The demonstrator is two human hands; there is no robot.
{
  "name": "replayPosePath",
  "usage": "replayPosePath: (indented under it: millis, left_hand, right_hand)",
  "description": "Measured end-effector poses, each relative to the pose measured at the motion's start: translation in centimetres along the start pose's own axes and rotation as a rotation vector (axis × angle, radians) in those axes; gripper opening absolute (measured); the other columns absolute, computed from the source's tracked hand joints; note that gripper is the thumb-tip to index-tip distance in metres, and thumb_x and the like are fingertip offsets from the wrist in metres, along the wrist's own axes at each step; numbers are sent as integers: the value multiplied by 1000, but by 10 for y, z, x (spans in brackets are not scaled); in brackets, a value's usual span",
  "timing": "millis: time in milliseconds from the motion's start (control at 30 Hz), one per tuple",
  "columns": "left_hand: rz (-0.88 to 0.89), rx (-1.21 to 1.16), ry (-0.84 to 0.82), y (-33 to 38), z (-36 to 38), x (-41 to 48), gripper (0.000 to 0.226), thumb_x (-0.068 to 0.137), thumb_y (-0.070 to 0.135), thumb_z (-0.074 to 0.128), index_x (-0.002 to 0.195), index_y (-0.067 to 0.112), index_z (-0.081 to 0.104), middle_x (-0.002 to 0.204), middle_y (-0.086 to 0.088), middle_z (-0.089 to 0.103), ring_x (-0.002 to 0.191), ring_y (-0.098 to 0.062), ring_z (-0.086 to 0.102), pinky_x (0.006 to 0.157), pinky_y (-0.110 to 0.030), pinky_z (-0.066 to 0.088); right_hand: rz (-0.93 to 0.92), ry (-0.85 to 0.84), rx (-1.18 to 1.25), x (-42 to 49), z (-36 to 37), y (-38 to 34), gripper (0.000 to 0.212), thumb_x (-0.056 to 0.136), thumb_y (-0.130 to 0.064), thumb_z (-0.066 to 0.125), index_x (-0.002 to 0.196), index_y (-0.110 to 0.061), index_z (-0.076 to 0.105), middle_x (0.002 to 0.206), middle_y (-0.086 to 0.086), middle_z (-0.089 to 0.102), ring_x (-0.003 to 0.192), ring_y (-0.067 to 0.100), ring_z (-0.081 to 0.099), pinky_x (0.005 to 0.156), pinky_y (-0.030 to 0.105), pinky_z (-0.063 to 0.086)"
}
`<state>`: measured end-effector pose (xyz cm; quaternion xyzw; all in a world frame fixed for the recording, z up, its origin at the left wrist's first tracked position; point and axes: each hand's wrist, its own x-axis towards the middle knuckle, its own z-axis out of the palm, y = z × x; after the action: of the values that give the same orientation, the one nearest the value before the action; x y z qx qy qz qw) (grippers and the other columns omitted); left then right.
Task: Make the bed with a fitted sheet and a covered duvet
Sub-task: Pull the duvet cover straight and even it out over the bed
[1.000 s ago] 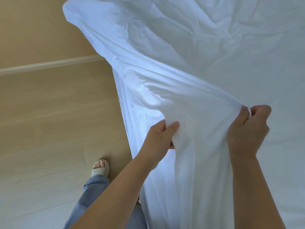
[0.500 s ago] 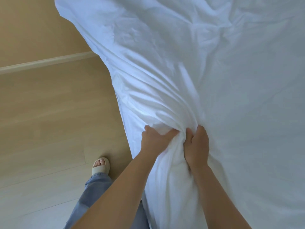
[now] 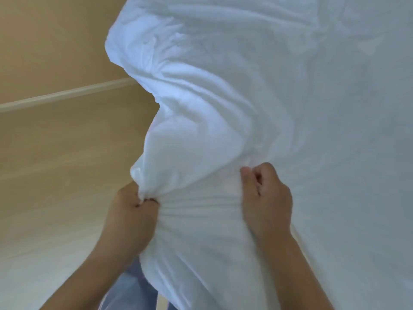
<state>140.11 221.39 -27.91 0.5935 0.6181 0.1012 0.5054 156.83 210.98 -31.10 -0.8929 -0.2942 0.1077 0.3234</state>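
Head view: the white cloth fills most of the picture and runs off the top, right and bottom edges, so its full outline is cut off. Whether it is the sheet or the duvet cover cannot be told. Whatever lies beneath it is covered, and the whole frame is slightly blurred. Both forearms enter from the bottom edge, bare, with the elbows out of frame. A strip of blue jeans shows between the left forearm and the cloth.

The cloth is thin, matte and soft, crumpled into rounded folds along its left edge, where it bulges in a wavy line over the floor. Toward the right it lies smoother and greyer. Short tight pleats run across the stretch between the two hands. The floor is pale wood-look boards, and a light skirting board separates it from a tan wall.

The hands are apart, each clamped on the cloth. The left hand grips a gathered bunch at the cloth's left edge, fingers curled in and knuckles turned outward. The right hand sits further in on the cloth, fingers curled into a fist with the thumb pressed against them, pinching a fold. Its fingertips are tucked out of sight.
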Motion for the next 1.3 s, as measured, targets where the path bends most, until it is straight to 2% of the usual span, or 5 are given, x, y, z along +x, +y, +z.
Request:
replayPosePath:
  millis: [167,433,600,767,1300]
  left_hand:
    - [-268,-59,-232,-32,12,29,17,73,-6,48,82,-2,62,75,-16,63,65,-23,58,54,-26,46]
    - [-419,-490,-519,-55,92,54,48,74,33,66,121,25,53,111,2,68,105,-23,63,100,-47,45]
    - [-487,-695,-527,-49,123,64,83,64,31,84,134,19,41,121,1,63,108,-19,62,95,-38,49]
    - [-495,-664,-390,-30,126,61,12,78,11,67,77,13,56,61,0,60,45,-11,56,43,-16,43]
    - [-686,-742,-305,-103,65,65,9,83,14,68,92,13,68,87,-6,73,74,-22,70,62,-31,57]
  right_hand:
    - [191,-300,-226,-14,63,25,29,99,-35,39,101,-9,53,82,17,65,83,39,61,66,39,41]
    - [47,187,32,13,8,55,22,89,-29,52,73,-17,46,51,-12,42,50,0,48,49,16,30]
    - [175,27,-113,13,18,70,20,94,-25,52,78,-13,48,55,-9,43,58,23,45,59,29,29]
    - [263,-115,-67,0,39,67,22,93,-39,49,86,-19,48,68,-12,50,72,20,48,67,29,31]
    - [100,-186,-163,-12,73,55,30,95,-14,49,68,-13,36,63,13,46,64,34,49,59,33,24]
